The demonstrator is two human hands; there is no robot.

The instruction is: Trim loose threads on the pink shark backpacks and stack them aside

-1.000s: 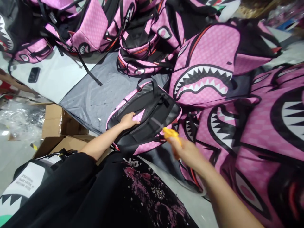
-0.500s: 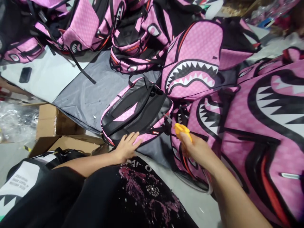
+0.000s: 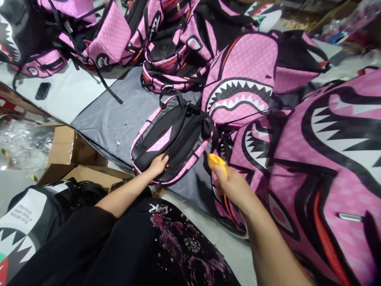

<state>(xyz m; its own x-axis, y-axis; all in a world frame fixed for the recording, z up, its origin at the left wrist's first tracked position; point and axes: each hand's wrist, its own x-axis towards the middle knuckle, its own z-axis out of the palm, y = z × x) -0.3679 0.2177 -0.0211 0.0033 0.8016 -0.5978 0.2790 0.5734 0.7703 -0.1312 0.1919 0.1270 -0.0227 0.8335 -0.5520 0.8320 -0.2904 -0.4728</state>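
A small pink-and-black backpack (image 3: 190,139) lies in front of me with its black straps and back panel facing up. My left hand (image 3: 158,166) is closed on a black strap (image 3: 143,161) at its near left side. In my right hand (image 3: 228,180), just off the bag's right end, are yellow-handled scissors (image 3: 217,161). Their blades are blurred and hard to make out against the dark bags. My right fingers wrap round the handle, apart from the backpack.
Large pink shark-mouth backpacks (image 3: 333,159) crowd the right, and another (image 3: 241,75) stands behind. More pink bags (image 3: 110,31) line the back. A phone (image 3: 43,91) lies on the grey covering (image 3: 104,115). Cardboard boxes (image 3: 64,145) and a grey shark bag (image 3: 26,218) are at lower left.
My left hand has gone from spread flat on the bag's near edge to closed on its strap. The backpack has turned slightly. My right hand has drawn back a little with the scissors.
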